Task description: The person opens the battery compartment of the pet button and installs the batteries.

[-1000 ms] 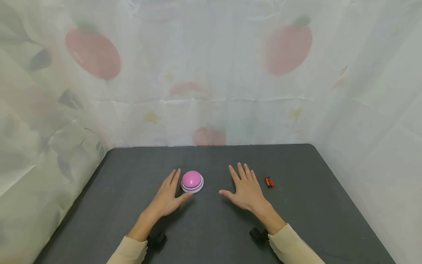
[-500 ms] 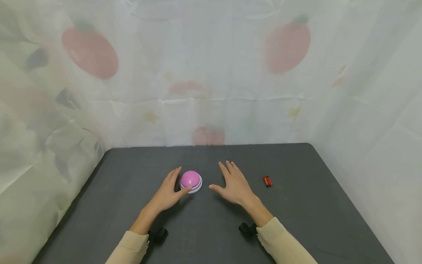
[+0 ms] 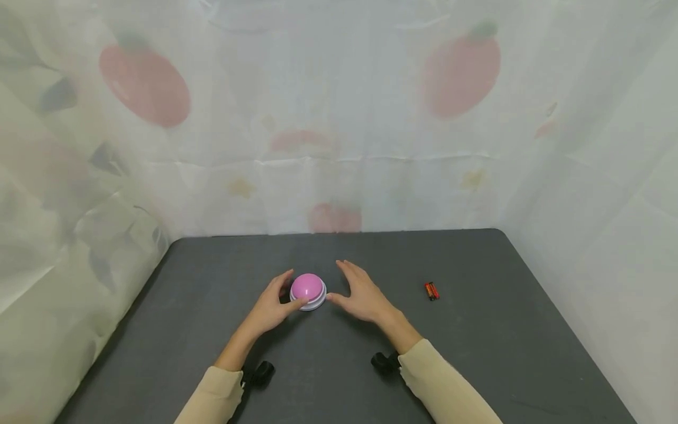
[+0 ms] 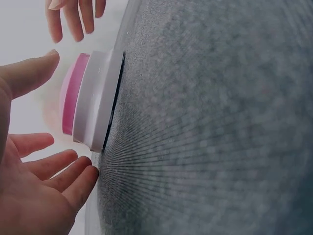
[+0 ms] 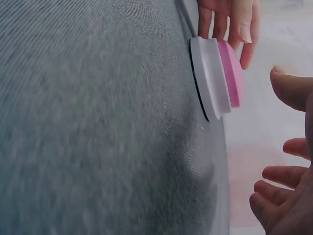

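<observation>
Pink and white, the button (image 3: 308, 287) sits on the table (image 3: 477, 353) in the head view, the left hand (image 3: 269, 308) at its eight o'clock, the right hand (image 3: 365, 299) at three, batteries (image 3: 431, 291) farther out, untouched; I'd judge handling barely begun, most left. The left wrist view shows loose fingers (image 4: 82, 188) beside it, contact unclear; the right wrist view, that hand relaxed, clear, gripping nothing.

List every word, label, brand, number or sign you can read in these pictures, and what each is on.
Readable text: none.
Two small red-and-black batteries: any print is too small to read.
Pink button and its white base: no lettering shows on the sides in view.
Backdrop cloth: faded fruit and star pictures, no words that I can make out.
</observation>
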`<control>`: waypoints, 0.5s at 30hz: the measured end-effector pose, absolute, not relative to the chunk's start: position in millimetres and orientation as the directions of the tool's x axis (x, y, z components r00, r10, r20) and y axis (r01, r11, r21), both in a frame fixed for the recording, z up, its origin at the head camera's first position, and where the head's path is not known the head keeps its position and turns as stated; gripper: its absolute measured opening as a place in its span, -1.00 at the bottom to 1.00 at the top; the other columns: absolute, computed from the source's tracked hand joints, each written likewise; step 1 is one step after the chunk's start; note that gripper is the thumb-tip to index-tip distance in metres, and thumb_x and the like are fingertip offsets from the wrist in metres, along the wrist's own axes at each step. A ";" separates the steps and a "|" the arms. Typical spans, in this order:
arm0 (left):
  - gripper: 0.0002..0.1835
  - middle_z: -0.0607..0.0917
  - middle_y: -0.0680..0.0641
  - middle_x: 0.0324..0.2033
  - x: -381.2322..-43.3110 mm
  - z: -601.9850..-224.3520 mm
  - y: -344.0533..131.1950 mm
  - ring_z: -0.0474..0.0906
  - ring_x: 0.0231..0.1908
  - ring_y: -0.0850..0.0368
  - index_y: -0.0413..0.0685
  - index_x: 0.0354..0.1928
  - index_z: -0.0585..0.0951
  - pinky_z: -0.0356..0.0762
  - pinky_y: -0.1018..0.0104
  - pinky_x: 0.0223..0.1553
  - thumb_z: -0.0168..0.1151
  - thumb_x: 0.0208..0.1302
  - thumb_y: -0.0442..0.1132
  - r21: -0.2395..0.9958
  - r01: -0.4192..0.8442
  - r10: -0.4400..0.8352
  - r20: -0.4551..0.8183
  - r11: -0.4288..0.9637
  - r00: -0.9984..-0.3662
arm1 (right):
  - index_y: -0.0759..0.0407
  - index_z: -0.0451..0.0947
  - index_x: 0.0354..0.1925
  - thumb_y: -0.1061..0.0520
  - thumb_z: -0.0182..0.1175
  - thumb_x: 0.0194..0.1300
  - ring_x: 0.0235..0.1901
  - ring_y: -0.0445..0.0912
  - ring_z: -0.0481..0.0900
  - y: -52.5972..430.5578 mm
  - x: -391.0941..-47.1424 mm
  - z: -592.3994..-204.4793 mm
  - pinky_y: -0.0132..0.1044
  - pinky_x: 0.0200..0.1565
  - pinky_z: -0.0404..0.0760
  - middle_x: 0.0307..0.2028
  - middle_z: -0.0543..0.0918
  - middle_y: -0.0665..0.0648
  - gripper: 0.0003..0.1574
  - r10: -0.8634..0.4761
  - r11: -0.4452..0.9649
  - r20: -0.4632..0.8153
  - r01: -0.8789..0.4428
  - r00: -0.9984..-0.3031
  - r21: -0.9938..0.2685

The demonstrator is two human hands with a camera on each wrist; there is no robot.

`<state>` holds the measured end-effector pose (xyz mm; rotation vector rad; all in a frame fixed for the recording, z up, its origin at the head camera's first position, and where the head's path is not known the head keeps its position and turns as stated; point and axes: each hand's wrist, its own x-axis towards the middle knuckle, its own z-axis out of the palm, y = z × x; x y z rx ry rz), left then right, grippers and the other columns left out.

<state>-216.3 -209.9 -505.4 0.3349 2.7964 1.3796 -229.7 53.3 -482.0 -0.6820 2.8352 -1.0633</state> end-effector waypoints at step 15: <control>-0.15 0.46 -0.35 0.33 -225.7 -507.3 -211.3 0.45 0.29 -0.27 -0.33 0.46 0.31 0.36 -0.16 0.27 0.50 0.22 -0.19 0.876 0.187 0.252 0.079 0.444 -0.965 | 0.16 0.22 0.53 -0.12 0.40 0.31 0.43 0.09 0.31 24.1 -241.7 -499.0 0.05 0.36 0.31 0.45 0.34 0.20 0.00 -0.420 0.532 0.122 -0.353 -0.899 -0.770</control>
